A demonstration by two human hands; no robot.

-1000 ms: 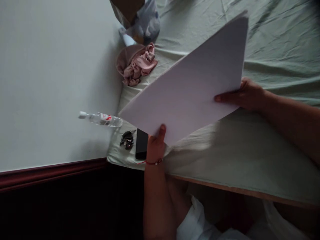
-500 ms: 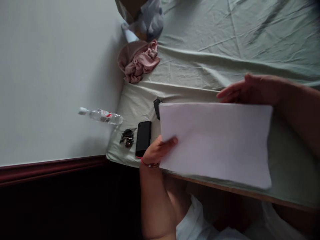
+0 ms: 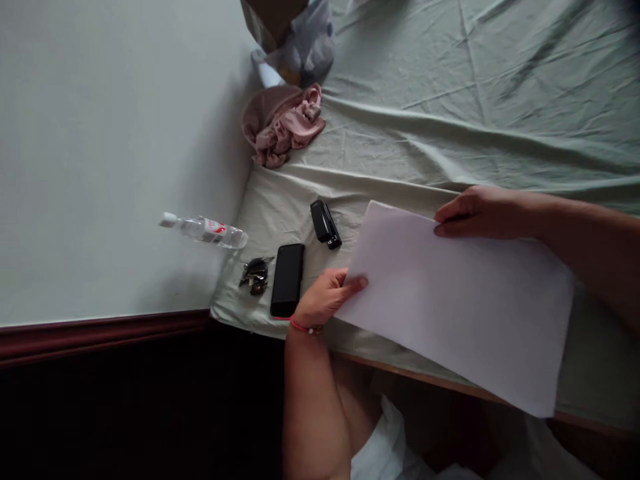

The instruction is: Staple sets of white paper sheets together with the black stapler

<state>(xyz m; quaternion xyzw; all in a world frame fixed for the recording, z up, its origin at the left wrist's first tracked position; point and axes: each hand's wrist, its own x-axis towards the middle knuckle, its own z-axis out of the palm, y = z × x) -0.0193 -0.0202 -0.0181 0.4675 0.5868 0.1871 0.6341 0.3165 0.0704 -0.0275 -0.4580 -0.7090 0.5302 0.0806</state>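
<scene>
A white stack of paper (image 3: 460, 307) is held at a tilt over the front edge of the bed. My left hand (image 3: 327, 293), with a red bracelet at the wrist, grips its left edge, thumb on top and fingers hidden underneath. At the far edge my right hand (image 3: 475, 212) pinches the paper between thumb and fingers. A black stapler (image 3: 325, 224) lies on the sheet just beyond my left hand. Left of that hand is a black phone (image 3: 287, 280).
A bunch of keys (image 3: 255, 275) lies left of the phone. Against the wall, a clear plastic bottle (image 3: 205, 230) lies on its side. Crumpled pink cloth (image 3: 287, 127) and a plastic bag (image 3: 307, 47) sit farther back on the green bedsheet (image 3: 400, 147).
My right hand has come down and taken hold of the paper's far edge. The paper has turned clockwise and shifted right, uncovering the stapler.
</scene>
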